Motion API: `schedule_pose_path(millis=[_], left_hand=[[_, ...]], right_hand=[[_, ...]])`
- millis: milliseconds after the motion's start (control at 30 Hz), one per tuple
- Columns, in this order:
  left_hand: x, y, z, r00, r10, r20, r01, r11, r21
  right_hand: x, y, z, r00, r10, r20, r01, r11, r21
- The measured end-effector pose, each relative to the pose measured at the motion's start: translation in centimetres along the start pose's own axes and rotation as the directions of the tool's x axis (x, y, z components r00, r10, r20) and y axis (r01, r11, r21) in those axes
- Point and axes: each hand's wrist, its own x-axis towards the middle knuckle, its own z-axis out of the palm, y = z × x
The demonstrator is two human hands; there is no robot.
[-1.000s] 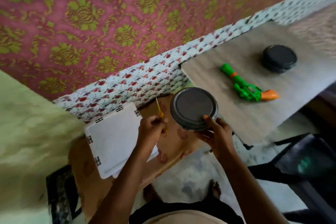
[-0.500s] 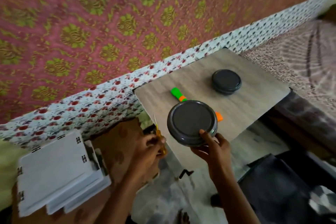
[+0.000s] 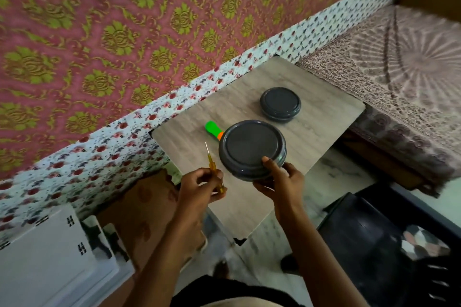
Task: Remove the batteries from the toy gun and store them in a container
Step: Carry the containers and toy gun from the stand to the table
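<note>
Container (image 3: pixel 252 149) shifted over toy gun (image 3: pixel 212 128) — right hand (image 3: pixel 282 182) gripping

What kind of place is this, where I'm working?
Probably a room in a home, maybe a bedroom: a floral-patterned wall, a printed spread over what looks like a bed, and a small wooden table beside it.
</note>
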Motion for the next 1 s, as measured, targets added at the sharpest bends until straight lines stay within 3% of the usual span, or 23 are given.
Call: schedule_pose_path(millis=[400,667,867,1000], left_hand=[[6.9,1.3,3.5,0.999,-0.032,0.019,0.032,0.999,-0.025],[11.7,1.8,8.7,0.997,-0.047,-0.067,0.049,0.999,0.021],[16.7,-0.2,14.7,0.938,-0.136,-0.319,0.137,0.990,-0.019],[18.0,-1.2,17.3,0.905,-0.145,-0.399,0.142,0.989,-0.038]], right_hand=[[8.0,-2.1,0.2,0.994,0.029,-0.101,-0.027,0.999,0.017],[16.3,-2.7,0.3,0.995,0.097,-0.030,-0.097,0.995,-0.008],[27.2,-4.7,-0.9,0.972,0.233,0.036,-0.231,0.971,-0.060],[31.6,-5.9,-1.1,0.960,0.271,0.072,-0.263,0.959,-0.102]])
